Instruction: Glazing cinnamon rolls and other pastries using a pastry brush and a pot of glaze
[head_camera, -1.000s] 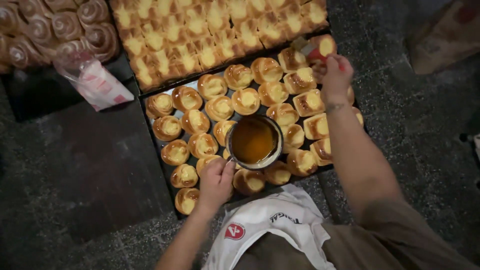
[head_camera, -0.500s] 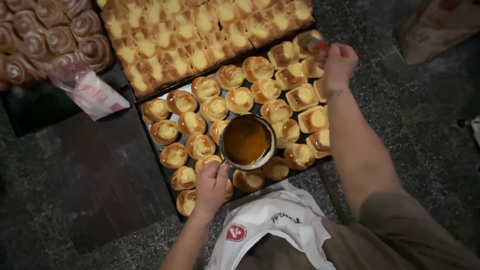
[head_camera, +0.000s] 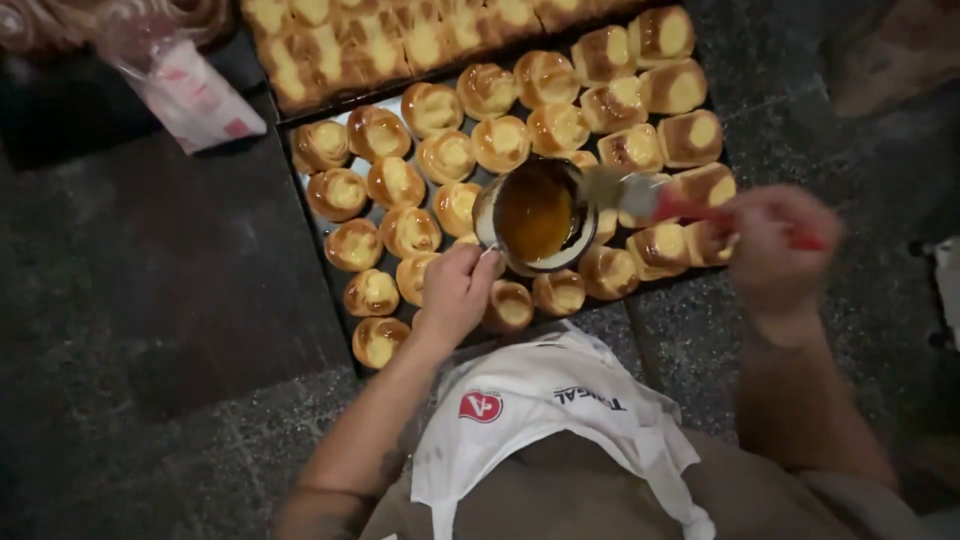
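Note:
A dark baking tray (head_camera: 312, 228) on the floor holds several golden baked buns (head_camera: 410, 230) with pale centres. My left hand (head_camera: 458, 292) grips the handle of a small metal pot (head_camera: 535, 215) filled with amber glaze, held over the buns. My right hand (head_camera: 772, 245) is blurred and holds a red-handled brush (head_camera: 640, 195) whose bristles sit at the pot's right rim. A white apron (head_camera: 545, 415) hangs below me.
A second tray of paler buns (head_camera: 400, 40) lies beyond the first. A plastic bag with a pink and white pack (head_camera: 185, 90) rests at the upper left. Dark speckled stone floor (head_camera: 150, 330) surrounds the trays.
My right hand has swung the brush back from the buns at the tray's far right corner to the pot's rim. The left hand keeps hold of the pot.

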